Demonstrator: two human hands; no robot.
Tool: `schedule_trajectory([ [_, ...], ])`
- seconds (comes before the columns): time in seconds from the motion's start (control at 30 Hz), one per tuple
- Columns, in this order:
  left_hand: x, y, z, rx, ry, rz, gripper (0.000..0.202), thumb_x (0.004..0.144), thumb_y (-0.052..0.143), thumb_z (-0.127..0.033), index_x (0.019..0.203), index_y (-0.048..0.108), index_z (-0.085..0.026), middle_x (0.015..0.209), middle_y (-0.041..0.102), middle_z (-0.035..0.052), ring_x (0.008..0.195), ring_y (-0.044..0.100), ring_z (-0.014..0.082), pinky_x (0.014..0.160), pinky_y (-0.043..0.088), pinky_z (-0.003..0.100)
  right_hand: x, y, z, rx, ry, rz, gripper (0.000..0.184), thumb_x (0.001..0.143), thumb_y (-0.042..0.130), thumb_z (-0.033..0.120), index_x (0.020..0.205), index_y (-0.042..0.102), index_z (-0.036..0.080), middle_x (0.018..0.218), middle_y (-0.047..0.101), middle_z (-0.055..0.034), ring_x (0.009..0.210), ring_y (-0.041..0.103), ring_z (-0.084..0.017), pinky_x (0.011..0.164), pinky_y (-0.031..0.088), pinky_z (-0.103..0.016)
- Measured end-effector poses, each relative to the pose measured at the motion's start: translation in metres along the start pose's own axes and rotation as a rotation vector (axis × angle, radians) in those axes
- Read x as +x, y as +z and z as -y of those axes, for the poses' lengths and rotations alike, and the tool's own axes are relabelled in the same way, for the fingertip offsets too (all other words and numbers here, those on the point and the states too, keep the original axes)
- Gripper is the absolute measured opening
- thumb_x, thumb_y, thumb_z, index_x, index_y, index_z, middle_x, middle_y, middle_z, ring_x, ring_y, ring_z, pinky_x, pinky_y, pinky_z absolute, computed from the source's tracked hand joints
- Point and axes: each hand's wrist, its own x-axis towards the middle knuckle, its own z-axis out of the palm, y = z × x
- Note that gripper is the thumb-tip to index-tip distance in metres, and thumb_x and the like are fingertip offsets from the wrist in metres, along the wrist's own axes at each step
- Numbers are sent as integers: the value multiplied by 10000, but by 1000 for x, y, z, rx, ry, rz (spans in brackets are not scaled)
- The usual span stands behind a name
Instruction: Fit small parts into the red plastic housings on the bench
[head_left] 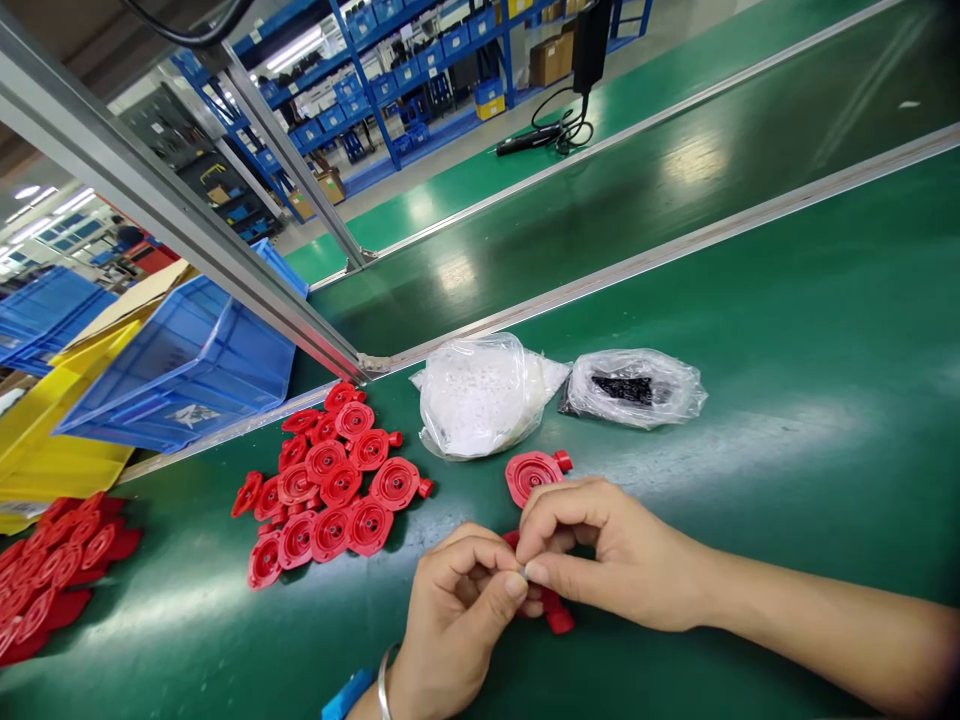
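My left hand [450, 610] and my right hand [600, 555] meet low in the middle over the green mat, fingers pinched together. Between them sits a red round plastic part [556, 612], mostly hidden, with a small nub showing below my right fingers. Both hands are closed on it; a tiny piece may be pinched at the fingertips, too small to name. Another red round part [534, 472] lies flat just beyond my right hand. A pile of several red parts [330, 485] lies to the left of my hands.
A clear bag of white pieces [480, 395] and a clear bag of black pieces [634, 388] lie beyond my hands. More red parts [52, 570] are at the far left. Blue bins [187, 370] and a yellow bin [52, 440] stand behind a metal frame post [195, 235].
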Motion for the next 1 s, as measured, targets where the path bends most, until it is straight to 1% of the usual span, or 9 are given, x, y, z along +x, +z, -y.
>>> schedule_trajectory([
  [0.1, 1, 2, -1, -83, -17, -4, 86, 837, 676, -229, 780, 684, -167, 784, 582, -5, 635, 655, 98, 635, 558, 218, 1, -1, -2, 152, 25, 38, 167, 824, 692, 272, 809, 625, 120, 694, 686, -40, 583, 667, -123, 550, 538, -222],
  [0.17, 2, 3, -1, -154, -41, -2, 94, 834, 683, -244, 780, 683, -167, 772, 597, -6, 622, 659, 103, 626, 571, 232, 1, -1, -4, 260, 21, 75, 190, 837, 691, 295, 834, 619, 119, 699, 693, -46, 619, 675, -130, 572, 544, -234],
  [0.23, 3, 4, 0, -189, -55, -4, 104, 832, 688, -253, 780, 682, -162, 766, 612, -2, 619, 662, 108, 624, 580, 243, 2, -1, -6, 313, 10, 100, 202, 855, 679, 309, 860, 611, 118, 718, 700, -52, 648, 680, -132, 597, 548, -245],
  [0.37, 4, 4, 0, -182, -57, -20, 118, 827, 694, -255, 775, 679, -150, 758, 612, -1, 619, 666, 110, 616, 581, 239, 3, -1, -7, 292, 13, 106, 237, 855, 681, 340, 859, 600, 117, 713, 701, -57, 623, 665, -124, 570, 531, -235],
  [0.53, 3, 5, 0, -139, -51, -29, 138, 824, 698, -259, 762, 676, -138, 738, 613, 1, 616, 656, 94, 611, 564, 203, 2, -1, -6, 230, 54, 74, 272, 849, 679, 376, 845, 593, 117, 694, 689, -61, 592, 649, -128, 543, 513, -236],
  [0.67, 2, 6, 0, -127, -39, -29, 135, 834, 686, -253, 764, 669, -138, 740, 609, 0, 610, 652, 90, 610, 556, 199, 1, -1, -6, 198, 77, 69, 294, 842, 680, 397, 828, 589, 119, 689, 680, -62, 550, 623, -122, 526, 496, -246],
  [0.87, 3, 6, 2, -119, -32, -34, 145, 839, 682, -253, 755, 657, -136, 734, 596, -3, 617, 644, 84, 610, 543, 193, 1, -1, -10, 233, 54, 76, 272, 837, 690, 368, 834, 595, 114, 706, 662, -55, 623, 647, -141, 563, 520, -264],
  [1.0, 2, 5, 3, -82, -8, -24, 128, 848, 668, -239, 767, 657, -140, 753, 590, -1, 635, 639, 88, 625, 534, 205, -1, -2, -9, 175, 70, 69, 259, 839, 690, 361, 827, 588, 123, 707, 666, -49, 573, 631, -123, 543, 513, -255],
])
